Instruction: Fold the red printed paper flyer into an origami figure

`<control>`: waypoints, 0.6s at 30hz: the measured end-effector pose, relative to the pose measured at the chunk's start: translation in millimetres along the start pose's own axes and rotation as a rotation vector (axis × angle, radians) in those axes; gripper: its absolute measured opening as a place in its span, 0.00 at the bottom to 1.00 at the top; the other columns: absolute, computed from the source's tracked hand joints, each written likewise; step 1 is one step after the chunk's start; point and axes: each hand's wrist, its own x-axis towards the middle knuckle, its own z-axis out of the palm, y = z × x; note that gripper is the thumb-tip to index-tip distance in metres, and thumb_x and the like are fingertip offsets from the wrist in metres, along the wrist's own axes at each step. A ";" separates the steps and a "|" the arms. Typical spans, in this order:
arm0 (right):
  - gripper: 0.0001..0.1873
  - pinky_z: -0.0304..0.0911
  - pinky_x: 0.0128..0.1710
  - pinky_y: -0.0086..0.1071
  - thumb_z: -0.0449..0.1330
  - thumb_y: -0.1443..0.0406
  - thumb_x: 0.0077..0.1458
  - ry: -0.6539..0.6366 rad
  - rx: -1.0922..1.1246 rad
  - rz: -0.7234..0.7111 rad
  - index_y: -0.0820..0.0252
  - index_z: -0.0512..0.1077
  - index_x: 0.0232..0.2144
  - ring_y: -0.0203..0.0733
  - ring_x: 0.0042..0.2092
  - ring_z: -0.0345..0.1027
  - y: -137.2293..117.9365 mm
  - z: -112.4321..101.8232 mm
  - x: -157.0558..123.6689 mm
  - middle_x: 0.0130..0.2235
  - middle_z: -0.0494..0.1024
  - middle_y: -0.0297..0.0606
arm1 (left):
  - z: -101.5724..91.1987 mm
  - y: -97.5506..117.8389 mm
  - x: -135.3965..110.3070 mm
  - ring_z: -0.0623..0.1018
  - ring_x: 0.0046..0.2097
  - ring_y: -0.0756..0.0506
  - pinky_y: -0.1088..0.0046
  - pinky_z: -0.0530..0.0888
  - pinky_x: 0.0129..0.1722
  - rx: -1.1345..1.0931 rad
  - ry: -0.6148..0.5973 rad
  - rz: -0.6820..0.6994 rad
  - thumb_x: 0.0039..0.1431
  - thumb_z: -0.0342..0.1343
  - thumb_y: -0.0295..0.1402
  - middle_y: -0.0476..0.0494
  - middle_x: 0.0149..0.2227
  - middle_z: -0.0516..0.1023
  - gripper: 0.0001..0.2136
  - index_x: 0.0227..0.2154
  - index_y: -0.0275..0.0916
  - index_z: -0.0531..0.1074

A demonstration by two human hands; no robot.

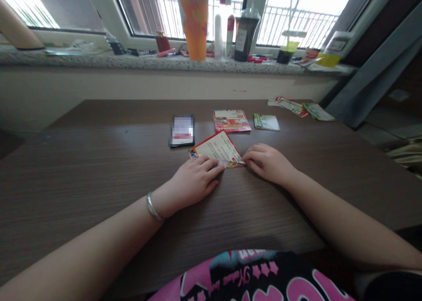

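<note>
On the table in front of me lies a printed paper sheet (216, 148) with a red border, turned at an angle, its lower edge appearing folded. My left hand (199, 176) rests flat on that lower edge, fingers stretched out and pressing it down. At the sheet's right corner, my right hand (268, 162) has its thumb and fingertips pinched together on the paper. Just behind the sheet is a stack of red printed papers (231, 121). A smaller green and white stack (266, 122) sits to its right.
A phone (182, 130) lies left of the sheet. More folded papers (292, 106) are at the table's (108, 195) far right corner. Along the granite windowsill (132, 62) stand an orange cup (196, 26), a dark cup (245, 35) and several bottles and small items.
</note>
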 end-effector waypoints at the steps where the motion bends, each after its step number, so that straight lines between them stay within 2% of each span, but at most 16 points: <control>1: 0.12 0.63 0.47 0.34 0.53 0.69 0.59 0.003 0.026 -0.053 0.59 0.76 0.39 0.40 0.43 0.69 -2.8 2.4 0.8 0.41 0.78 0.40 | -0.8 -0.2 0.3 0.70 0.52 0.39 0.58 0.69 0.51 0.000 -0.003 0.001 0.66 0.46 0.37 0.39 0.52 0.71 0.19 0.58 0.41 0.64; 5: 0.14 0.63 0.51 0.37 0.53 0.69 0.60 -0.039 0.058 -0.167 0.60 0.74 0.46 0.42 0.47 0.68 -11.6 11.6 3.6 0.46 0.77 0.42 | -4.1 -0.6 2.0 0.69 0.53 0.39 0.58 0.68 0.52 -0.006 -0.017 0.005 0.66 0.45 0.38 0.40 0.52 0.71 0.19 0.58 0.42 0.64; 11: 0.14 0.65 0.48 0.37 0.53 0.68 0.60 -0.041 -0.007 -0.163 0.61 0.76 0.44 0.43 0.44 0.67 -13.0 17.9 7.4 0.42 0.77 0.43 | -4.5 0.9 6.3 0.70 0.50 0.39 0.58 0.69 0.50 0.027 -0.015 0.023 0.66 0.44 0.37 0.40 0.50 0.71 0.19 0.59 0.43 0.62; 18: 0.13 0.64 0.45 0.37 0.53 0.68 0.60 -0.118 -0.142 -0.179 0.60 0.76 0.43 0.44 0.43 0.65 -19.7 14.0 10.6 0.41 0.76 0.44 | -3.2 3.7 11.1 0.70 0.47 0.40 0.60 0.69 0.48 0.081 0.025 0.010 0.65 0.47 0.37 0.40 0.45 0.72 0.17 0.55 0.43 0.66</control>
